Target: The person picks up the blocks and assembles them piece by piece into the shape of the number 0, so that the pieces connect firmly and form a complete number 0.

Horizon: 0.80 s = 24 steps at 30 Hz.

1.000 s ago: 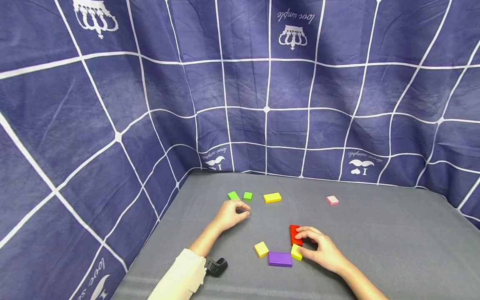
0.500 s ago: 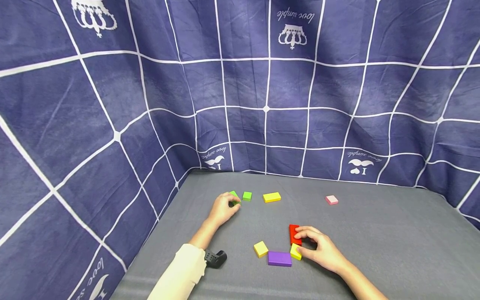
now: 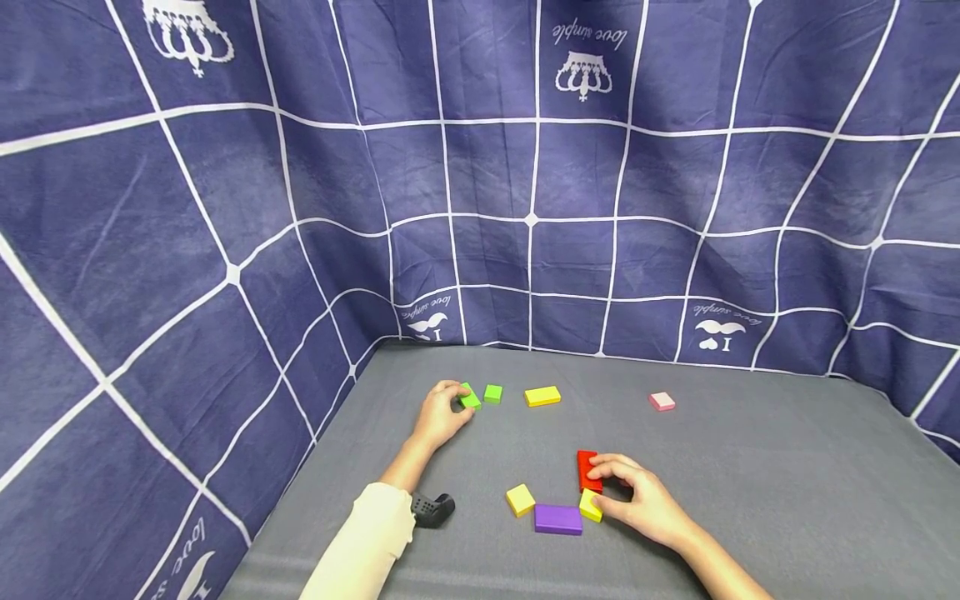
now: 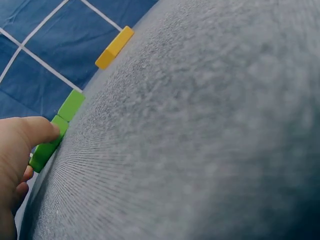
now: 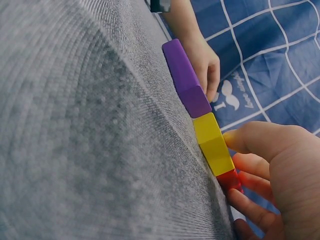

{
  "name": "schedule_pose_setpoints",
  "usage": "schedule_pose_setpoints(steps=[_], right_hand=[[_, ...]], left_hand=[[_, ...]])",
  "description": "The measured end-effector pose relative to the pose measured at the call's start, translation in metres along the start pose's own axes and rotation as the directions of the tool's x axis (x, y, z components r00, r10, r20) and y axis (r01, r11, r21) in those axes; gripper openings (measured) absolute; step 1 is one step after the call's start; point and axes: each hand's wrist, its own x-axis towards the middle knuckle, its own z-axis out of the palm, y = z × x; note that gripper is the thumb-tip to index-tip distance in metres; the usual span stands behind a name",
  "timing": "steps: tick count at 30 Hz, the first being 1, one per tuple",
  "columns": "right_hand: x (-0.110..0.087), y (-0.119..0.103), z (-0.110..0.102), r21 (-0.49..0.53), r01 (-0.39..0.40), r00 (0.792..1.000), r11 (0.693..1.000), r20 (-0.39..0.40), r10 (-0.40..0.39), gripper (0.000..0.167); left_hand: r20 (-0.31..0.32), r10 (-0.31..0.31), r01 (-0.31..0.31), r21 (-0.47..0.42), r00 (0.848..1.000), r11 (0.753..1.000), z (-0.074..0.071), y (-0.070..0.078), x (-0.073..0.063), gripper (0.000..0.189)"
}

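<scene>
At the back left, my left hand [image 3: 437, 418] pinches a green rectangular block [image 3: 469, 397] between thumb and fingers. The left wrist view shows the thumb on the near face of that block [image 4: 45, 152], with the other fingers partly hidden beyond it. A smaller green block [image 3: 492, 393] sits just to its right. Nearer the front, my right hand [image 3: 648, 504] rests beside two blocks. Its thumb touches a small yellow block [image 3: 591, 507], while the fingertips lie against a red block [image 3: 587, 472]. A purple block [image 3: 558, 520] is left of the yellow one.
Left of the purple block sits a pale yellow square block [image 3: 521, 500]. Farther back are a longer yellow block [image 3: 542, 396] and a pink block [image 3: 662, 402]. Blue curtain cloth [image 3: 570, 183] borders the grey table [image 3: 750, 483] at the back and left.
My left hand has moved left and slightly back from in front of the green block, and its thumb and fingers have come round it. The right hand and its blocks look still.
</scene>
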Motion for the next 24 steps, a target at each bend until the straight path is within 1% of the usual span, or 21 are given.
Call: schedule_pose_setpoints(steps=[4, 8, 11, 15, 20, 24], right_hand=[[-0.001, 0.002, 0.001, -0.003, -0.003, 1.000, 1.000, -0.001, 0.003, 0.037], [-0.001, 0.003, 0.002, -0.008, -0.011, 1.000, 1.000, -0.003, 0.011, 0.037], [-0.001, 0.002, 0.002, -0.003, -0.017, 1.000, 1.000, -0.001, 0.017, 0.037], [0.001, -0.002, 0.000, 0.009, -0.022, 1.000, 1.000, 0.005, 0.022, 0.036], [0.001, -0.005, -0.002, 0.026, -0.014, 1.000, 1.000, 0.008, 0.013, 0.035], [0.001, -0.006, -0.002, 0.030, -0.014, 1.000, 0.999, 0.008, 0.013, 0.034]], left_hand=[[-0.005, -0.025, 0.025, -0.025, 1.000, 0.999, 0.002, -0.004, 0.001, 0.033], [-0.008, -0.025, 0.025, -0.031, 1.000, 0.999, 0.001, -0.006, 0.002, 0.035], [-0.007, -0.029, 0.028, -0.041, 1.000, 0.999, 0.000, -0.005, 0.002, 0.036], [-0.001, -0.048, 0.048, -0.051, 0.999, 0.998, -0.003, -0.002, 0.001, 0.037], [0.029, -0.064, 0.066, -0.054, 0.998, 0.996, -0.006, 0.005, 0.000, 0.039], [0.075, -0.041, 0.046, -0.075, 0.996, 0.996, -0.008, 0.010, -0.001, 0.039]])
